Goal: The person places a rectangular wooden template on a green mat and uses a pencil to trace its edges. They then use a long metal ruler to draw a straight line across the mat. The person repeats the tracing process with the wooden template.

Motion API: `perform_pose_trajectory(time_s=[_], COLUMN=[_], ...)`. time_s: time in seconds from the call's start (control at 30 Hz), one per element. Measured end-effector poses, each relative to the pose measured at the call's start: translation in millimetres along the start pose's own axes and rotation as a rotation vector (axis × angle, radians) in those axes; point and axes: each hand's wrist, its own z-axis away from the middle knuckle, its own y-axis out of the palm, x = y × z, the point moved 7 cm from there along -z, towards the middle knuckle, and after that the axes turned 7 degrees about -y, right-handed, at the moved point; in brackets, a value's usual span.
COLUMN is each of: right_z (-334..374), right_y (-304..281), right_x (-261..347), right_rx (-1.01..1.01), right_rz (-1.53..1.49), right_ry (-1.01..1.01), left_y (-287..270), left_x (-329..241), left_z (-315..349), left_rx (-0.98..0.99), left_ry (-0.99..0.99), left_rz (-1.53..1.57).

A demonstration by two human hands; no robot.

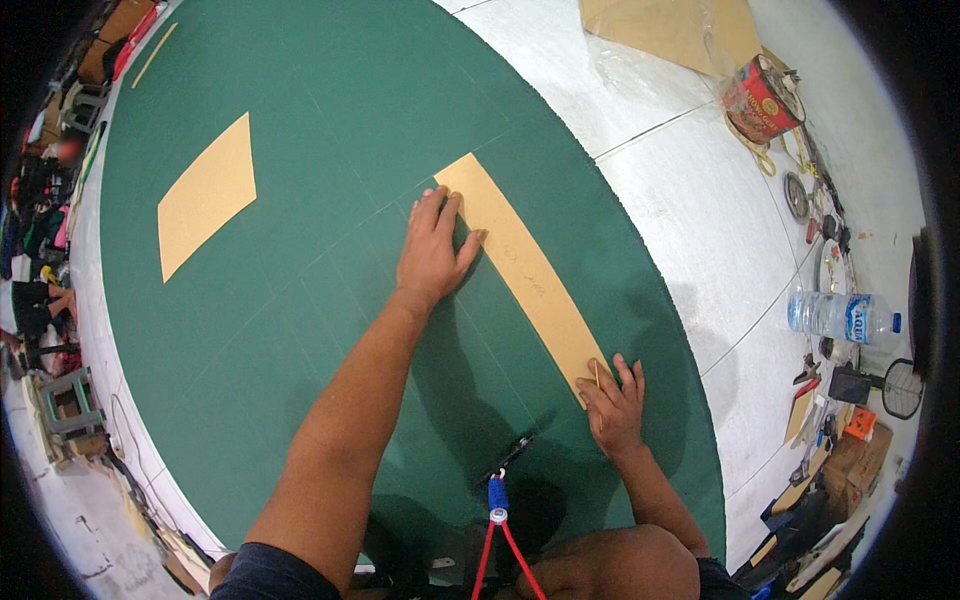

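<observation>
A long tan cardboard strip (522,265) lies slantwise on green fabric (330,130) marked with faint pale lines. Near the strip's far end, my left hand (432,245) rests with its fingers stretched out, fingertips and thumb on the left edge. My right hand (613,408) is at the near end, fingers bent over the strip. Between those fingers shows a thin tan stick (598,376), too small to name surely. Farther left on the fabric lies a four-sided tan card piece (208,197).
A red cord (484,565) hangs in front of me. On the white floor (690,220) at right stand a red can (763,100) and a water bottle (843,316), with scattered tools and a cardboard box (858,467). At left are a stool (70,402) and a person's legs (40,305).
</observation>
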Motion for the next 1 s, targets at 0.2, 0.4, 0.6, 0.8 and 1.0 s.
perform_pose_trajectory(time_s=[0.2,0.4,0.6,0.8,1.0], right_z=[0.0,-0.8,4.6,-0.7,2.6], right_y=[0.0,0.3,-3.6,-21.9,-21.7], right_x=[-0.3,1.1,-3.9,-29.1,-28.7], right_rx=[-0.012,-0.006,-0.007,-0.145,-0.137], right_rz=[-0.007,-0.008,-0.069,-0.094,-0.028], right_ry=[0.001,0.012,0.038,0.125,0.115], left_y=[2.8,0.9,5.1,8.8,4.0], left_x=[0.7,-0.7,-1.5,14.0,0.8], left_z=[-0.3,0.2,-0.9,-2.5,-4.3], left_rx=[0.007,-0.015,-0.047,0.022,0.074], left_ry=[-0.004,0.017,0.062,0.018,0.04], left_rz=[-0.024,0.001,0.033,-0.017,-0.068])
